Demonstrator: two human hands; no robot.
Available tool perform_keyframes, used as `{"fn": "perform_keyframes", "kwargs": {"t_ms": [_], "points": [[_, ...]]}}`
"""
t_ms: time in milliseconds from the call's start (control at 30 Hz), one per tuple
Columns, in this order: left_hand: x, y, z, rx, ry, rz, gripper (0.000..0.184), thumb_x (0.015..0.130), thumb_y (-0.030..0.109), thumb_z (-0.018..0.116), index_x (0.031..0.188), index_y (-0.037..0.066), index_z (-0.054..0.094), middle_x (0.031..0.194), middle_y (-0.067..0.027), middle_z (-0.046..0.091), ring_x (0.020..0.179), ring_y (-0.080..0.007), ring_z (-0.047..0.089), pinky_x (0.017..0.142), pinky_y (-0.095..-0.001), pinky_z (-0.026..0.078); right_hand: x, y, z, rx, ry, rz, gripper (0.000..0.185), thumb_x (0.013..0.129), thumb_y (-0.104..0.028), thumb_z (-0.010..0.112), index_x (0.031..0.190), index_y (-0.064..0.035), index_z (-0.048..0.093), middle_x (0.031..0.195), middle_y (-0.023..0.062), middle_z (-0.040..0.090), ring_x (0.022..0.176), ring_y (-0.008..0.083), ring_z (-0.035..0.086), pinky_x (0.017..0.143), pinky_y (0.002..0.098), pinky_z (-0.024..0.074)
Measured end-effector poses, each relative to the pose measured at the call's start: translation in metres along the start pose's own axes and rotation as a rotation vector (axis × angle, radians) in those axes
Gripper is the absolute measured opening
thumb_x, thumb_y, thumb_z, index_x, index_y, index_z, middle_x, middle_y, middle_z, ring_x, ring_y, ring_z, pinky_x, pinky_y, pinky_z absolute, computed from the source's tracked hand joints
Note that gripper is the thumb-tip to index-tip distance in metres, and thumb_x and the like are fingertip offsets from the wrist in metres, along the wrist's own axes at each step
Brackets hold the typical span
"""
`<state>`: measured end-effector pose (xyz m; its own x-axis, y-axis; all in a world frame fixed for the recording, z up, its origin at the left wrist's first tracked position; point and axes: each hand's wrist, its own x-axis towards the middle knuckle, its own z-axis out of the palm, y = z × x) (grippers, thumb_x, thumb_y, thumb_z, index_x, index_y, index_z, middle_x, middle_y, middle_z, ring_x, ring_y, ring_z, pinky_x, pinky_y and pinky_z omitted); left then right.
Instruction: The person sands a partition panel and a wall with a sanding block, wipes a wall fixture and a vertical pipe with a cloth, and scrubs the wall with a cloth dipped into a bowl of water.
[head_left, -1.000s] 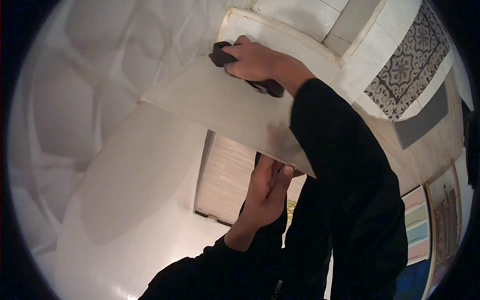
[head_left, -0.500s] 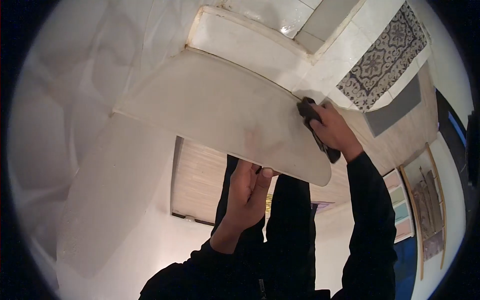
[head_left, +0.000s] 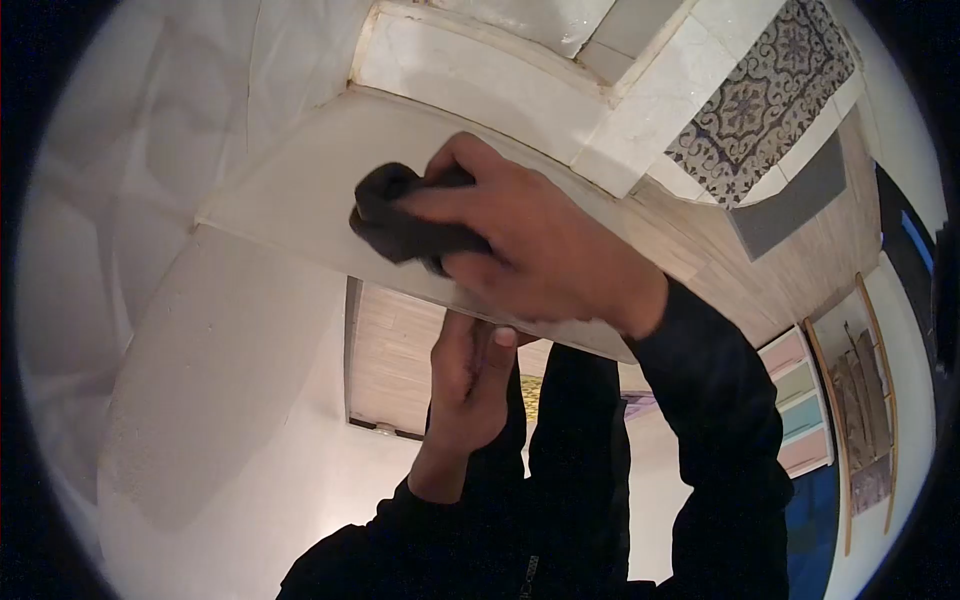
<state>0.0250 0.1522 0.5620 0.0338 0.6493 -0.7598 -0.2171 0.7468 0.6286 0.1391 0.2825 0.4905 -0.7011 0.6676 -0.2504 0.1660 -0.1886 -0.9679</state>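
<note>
A translucent, frosted-looking panel (head_left: 300, 190) with a rounded free end extends from the white wall on the left. My right hand (head_left: 565, 240) is closed around a bunched dark cloth (head_left: 415, 225) and holds it against or just over the panel's face; I cannot tell how firmly it touches. Below it, my left hand (head_left: 470, 380) grips the panel's near edge, thumb on this side and fingers behind. My right hand and forearm hide much of the panel's middle and its rounded end.
White marbled ledges (head_left: 460, 50) run along the far side of the panel. A patterned mat (head_left: 765, 105) and a grey mat (head_left: 795, 205) lie at upper right. On the right stand a drawer unit with coloured fronts (head_left: 800, 410) and a wooden rack (head_left: 865, 400) with hanging cloths.
My right hand has swept the dark cloth leftward across the panel, from near its rounded end to its middle. My left hand keeps its hold on the edge. The view has shifted slightly.
</note>
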Motion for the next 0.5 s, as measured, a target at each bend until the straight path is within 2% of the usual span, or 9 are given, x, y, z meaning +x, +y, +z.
{"fn": "perform_keyframes", "kwargs": {"t_ms": [133, 167, 233, 367, 433, 500], "points": [[0.005, 0.009, 0.008, 0.051, 0.051, 0.026, 0.067, 0.106, 0.028, 0.048, 0.157, -0.002, 0.017, 0.156, -0.0175, 0.035, 0.131, -0.0298, 0.051, 0.101, -0.0441, 0.053, 0.014, 0.056, -0.005, -0.207, -0.072, 0.258, 0.046, 0.087, -0.017, 0.062, 0.132, -0.0072, 0.060, 0.119, 0.0219, 0.055, 0.105, 0.0394, 0.061, 0.094, 0.0434, 0.0493], [0.007, 0.014, 0.010, 0.040, 0.039, 0.031, 0.062, 0.107, 0.025, 0.046, 0.155, -0.004, 0.019, 0.150, -0.0184, 0.040, 0.129, -0.0286, 0.053, 0.102, -0.0439, 0.052, 0.011, 0.073, -0.008, -0.284, -0.087, 0.352, 0.046, 0.090, -0.020, 0.061, 0.134, -0.0077, 0.059, 0.120, 0.0231, 0.055, 0.106, 0.0401, 0.061, 0.096, 0.0435, 0.0485], [0.008, 0.023, 0.012, 0.018, 0.026, 0.038, 0.054, 0.108, 0.019, 0.043, 0.151, -0.009, 0.025, 0.139, -0.0201, 0.050, 0.126, -0.0263, 0.055, 0.103, -0.0434, 0.051, -0.009, 0.088, -0.019, -0.306, -0.122, 0.453, 0.047, 0.091, -0.022, 0.060, 0.135, -0.0086, 0.058, 0.118, 0.0242, 0.056, 0.107, 0.0409, 0.059, 0.098, 0.0437, 0.0471], [0.009, 0.020, 0.013, -0.016, 0.045, 0.054, 0.055, 0.108, 0.020, 0.044, 0.151, -0.009, 0.026, 0.140, -0.0199, 0.049, 0.128, -0.0268, 0.054, 0.103, -0.0436, 0.051, -0.076, 0.105, -0.038, -0.448, -0.134, 0.773, 0.047, 0.088, -0.021, 0.062, 0.133, -0.0069, 0.060, 0.110, 0.0245, 0.057, 0.109, 0.0403, 0.057, 0.097, 0.0446, 0.0462], [0.010, 0.013, 0.013, -0.050, 0.044, 0.095, 0.055, 0.107, 0.019, 0.044, 0.151, -0.009, 0.025, 0.141, -0.0202, 0.048, 0.128, -0.0272, 0.054, 0.103, -0.0436, 0.051, -0.108, 0.106, -0.048, -0.436, -0.082, 0.780, 0.042, 0.087, -0.022, 0.061, 0.126, -0.0062, 0.063, 0.108, 0.0256, 0.059, 0.107, 0.0425, 0.058, 0.097, 0.0471, 0.0475], [0.010, 0.012, 0.011, 0.004, 0.067, 0.068, 0.066, 0.105, 0.030, 0.051, 0.154, -0.003, 0.023, 0.153, -0.0196, 0.037, 0.132, -0.0305, 0.051, 0.100, -0.0453, 0.054, -0.128, 0.098, -0.047, -0.390, -0.025, 0.741, 0.041, 0.086, -0.021, 0.062, 0.124, -0.0059, 0.064, 0.109, 0.0256, 0.059, 0.106, 0.0430, 0.058, 0.097, 0.0478, 0.0481]]}}
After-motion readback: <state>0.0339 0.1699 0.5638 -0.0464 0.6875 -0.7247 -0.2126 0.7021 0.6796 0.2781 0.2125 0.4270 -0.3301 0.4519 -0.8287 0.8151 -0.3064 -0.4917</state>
